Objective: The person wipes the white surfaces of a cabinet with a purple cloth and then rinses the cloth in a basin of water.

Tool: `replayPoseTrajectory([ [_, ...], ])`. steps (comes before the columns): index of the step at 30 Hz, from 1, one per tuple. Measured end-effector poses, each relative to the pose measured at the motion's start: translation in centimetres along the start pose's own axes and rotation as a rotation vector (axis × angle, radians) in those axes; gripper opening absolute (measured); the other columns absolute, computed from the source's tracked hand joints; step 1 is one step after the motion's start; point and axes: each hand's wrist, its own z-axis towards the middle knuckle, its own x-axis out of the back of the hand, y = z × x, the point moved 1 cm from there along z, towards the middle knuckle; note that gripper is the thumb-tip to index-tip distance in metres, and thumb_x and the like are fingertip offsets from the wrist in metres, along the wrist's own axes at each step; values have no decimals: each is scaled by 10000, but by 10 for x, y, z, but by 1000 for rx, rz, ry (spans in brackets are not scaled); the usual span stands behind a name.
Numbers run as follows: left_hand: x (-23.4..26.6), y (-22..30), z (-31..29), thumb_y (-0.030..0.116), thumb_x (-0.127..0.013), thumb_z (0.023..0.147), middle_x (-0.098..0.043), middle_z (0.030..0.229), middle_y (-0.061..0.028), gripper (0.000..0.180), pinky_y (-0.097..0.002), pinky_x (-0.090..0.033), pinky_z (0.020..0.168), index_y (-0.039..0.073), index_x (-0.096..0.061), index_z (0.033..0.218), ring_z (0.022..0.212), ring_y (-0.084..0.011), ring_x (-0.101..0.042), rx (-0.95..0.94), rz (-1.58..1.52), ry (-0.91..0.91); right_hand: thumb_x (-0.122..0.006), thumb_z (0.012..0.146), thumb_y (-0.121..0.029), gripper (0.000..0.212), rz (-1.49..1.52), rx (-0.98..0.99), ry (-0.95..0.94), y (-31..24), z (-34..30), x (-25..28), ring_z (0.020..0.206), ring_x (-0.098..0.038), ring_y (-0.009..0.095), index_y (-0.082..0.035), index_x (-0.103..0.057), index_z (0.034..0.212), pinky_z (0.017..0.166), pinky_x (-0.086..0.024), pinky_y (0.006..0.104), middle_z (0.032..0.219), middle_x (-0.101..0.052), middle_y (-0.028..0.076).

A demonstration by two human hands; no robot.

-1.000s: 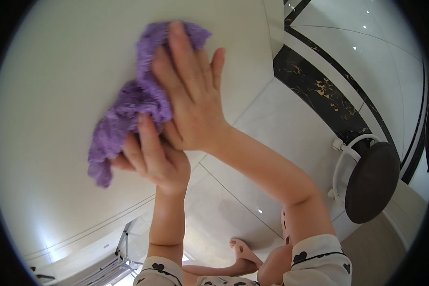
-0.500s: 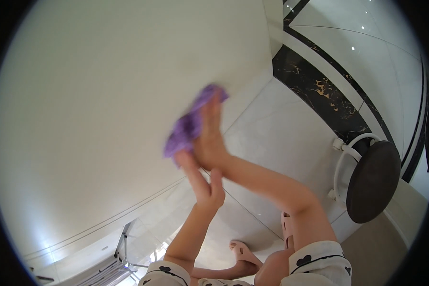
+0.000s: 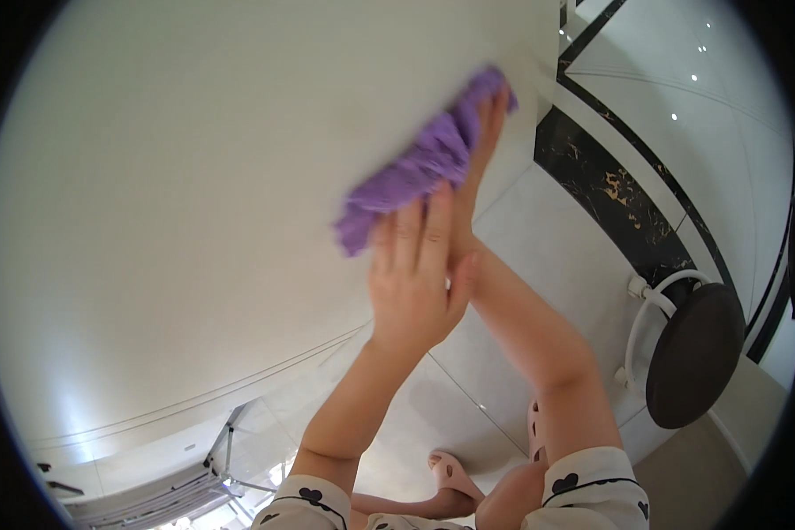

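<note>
A crumpled purple cloth (image 3: 415,168) lies stretched slantwise against a broad, smooth cream surface (image 3: 194,203). My right hand (image 3: 479,172) is along the cloth's right side, holding it against the surface, with its fingers extended toward the upper end; the palm is partly hidden. Below the cloth, my left hand (image 3: 411,274) has its back showing and its fingers stretched out, the fingertips touching the cloth's lower edge. The left thumb sits close to my right wrist. Slight blur covers the cloth and both hands.
A dark round-topped stool (image 3: 696,358) with white curved legs stands at the right. Light tiles (image 3: 548,230) and a black marbled band (image 3: 605,190) cover the floor. A metal folding rack (image 3: 150,499) is at the lower left. My pink slippers (image 3: 455,477) show below.
Both hands and the cloth have moved up and to the right across the surface. The cloth looks more spread out, and my left hand now shows its back with fingers extended.
</note>
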Motion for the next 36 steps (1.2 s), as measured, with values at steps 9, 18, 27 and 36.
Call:
replayPoseTrajectory([
  [9, 2, -23, -120, 261, -422, 940, 32, 1523, -207, 711, -463, -39, 1115, -18, -18, 1455, 1410, -340, 6, 332, -318, 251, -621, 764, -336, 675, 22, 146, -318, -72, -92, -21, 1238, -320, 432, -94, -381, 1346, 1040, -236, 556, 1444, -262, 216],
  [18, 50, -11, -27, 384, -340, 947, -216, 1470, -237, 637, -492, -133, 1087, -23, -239, 1426, 1362, -364, -190, 3, -40, 330, -529, 799, -487, 614, -17, 300, -19, -74, 32, -27, 1273, -361, 415, -135, -503, 1301, 1052, -166, 585, 1427, -352, 215],
  [27, -29, 4, -19, 248, -567, 862, -348, 1402, -231, 648, -461, -344, 994, -21, -314, 1395, 1234, -444, -372, 262, -253, -151, -617, 817, -425, 941, 166, -400, -120, -15, -75, 18, 1376, -92, 450, -30, -54, 1460, 1102, -132, 546, 1495, -51, 268],
  [36, 68, -1, -91, 454, -261, 971, -3, 1527, -173, 726, -444, -51, 1122, -10, 13, 1457, 1408, -302, -17, 438, -659, 712, -554, 782, -300, 472, 33, 421, -425, -161, -37, -42, 1118, -417, 199, -226, -528, 1248, 979, -329, 436, 1387, -421, -25],
])
